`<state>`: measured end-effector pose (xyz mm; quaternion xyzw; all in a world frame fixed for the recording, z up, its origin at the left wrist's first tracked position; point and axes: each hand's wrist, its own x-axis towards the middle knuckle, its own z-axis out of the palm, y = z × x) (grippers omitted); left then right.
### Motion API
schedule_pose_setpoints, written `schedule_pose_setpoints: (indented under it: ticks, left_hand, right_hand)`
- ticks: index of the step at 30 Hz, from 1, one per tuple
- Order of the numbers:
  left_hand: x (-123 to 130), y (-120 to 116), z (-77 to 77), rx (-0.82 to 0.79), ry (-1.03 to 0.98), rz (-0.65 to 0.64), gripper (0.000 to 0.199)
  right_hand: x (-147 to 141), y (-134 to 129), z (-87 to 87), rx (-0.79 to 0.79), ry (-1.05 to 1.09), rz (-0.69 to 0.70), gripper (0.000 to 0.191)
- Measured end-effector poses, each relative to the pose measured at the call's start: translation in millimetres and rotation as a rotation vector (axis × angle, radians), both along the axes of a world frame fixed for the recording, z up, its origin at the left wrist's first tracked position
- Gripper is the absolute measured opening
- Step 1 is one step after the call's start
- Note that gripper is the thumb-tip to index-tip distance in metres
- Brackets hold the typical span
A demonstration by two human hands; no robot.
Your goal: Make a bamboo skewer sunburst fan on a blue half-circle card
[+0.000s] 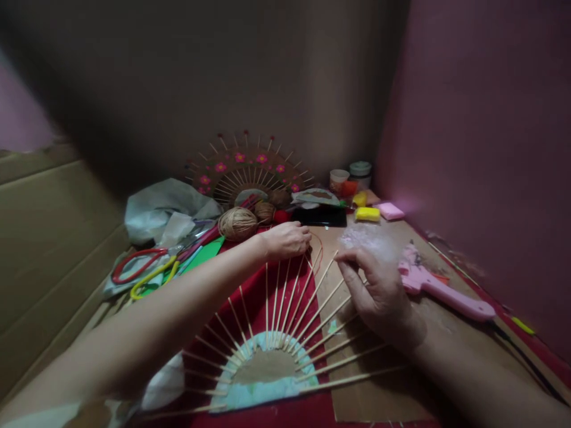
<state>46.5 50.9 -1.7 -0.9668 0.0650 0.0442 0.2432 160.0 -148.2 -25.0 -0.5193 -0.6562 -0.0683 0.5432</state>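
Observation:
A half-round fan frame (267, 380) lies low in the middle, a pale blue-covered base with many thin wooden sticks (307, 297) spreading from it. My left hand (288, 239) reaches across above the upper stick ends, its fingers closed. From beside those fingertips a thin orange thread (321, 245) loops down among the sticks. To the right, my right hand (375, 291) pinches the tip of one stick between thumb and finger. Its other fingers curl over the sticks beside it and are partly hidden.
A pink glue gun (450, 294) with a black cord lies right. A decorated fan (250, 160) stands behind twine balls (238, 223) and a black phone (319, 216). Scissors (154, 278) lie left. Yellow clay (367, 214) and cups (339, 178) sit at the back. Cardboard (375, 392) covers the right.

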Motion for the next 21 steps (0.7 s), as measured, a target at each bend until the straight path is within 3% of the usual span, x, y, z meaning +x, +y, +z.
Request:
schedule_pose_setpoints:
  ticks: [7,13,21]
  left_hand:
    - [-8.7,26.8,-5.8,0.097,0.032,-0.052,0.018]
    - [-9.3,35.9,-3.2,0.109,0.074,-0.072,0.022]
    - [-4.3,52.7,-0.8,0.116,0.096,-0.010,0.024]
  right_hand:
    - [-0.4,2.0,-3.9,-0.022,-0.003,0.018,0.010]
    - [-2.9,0.6,-3.5,-0.066,0.014,0.066,0.013]
    - [-2.3,0.3,-3.2,-0.089,0.002,0.079,0.012]
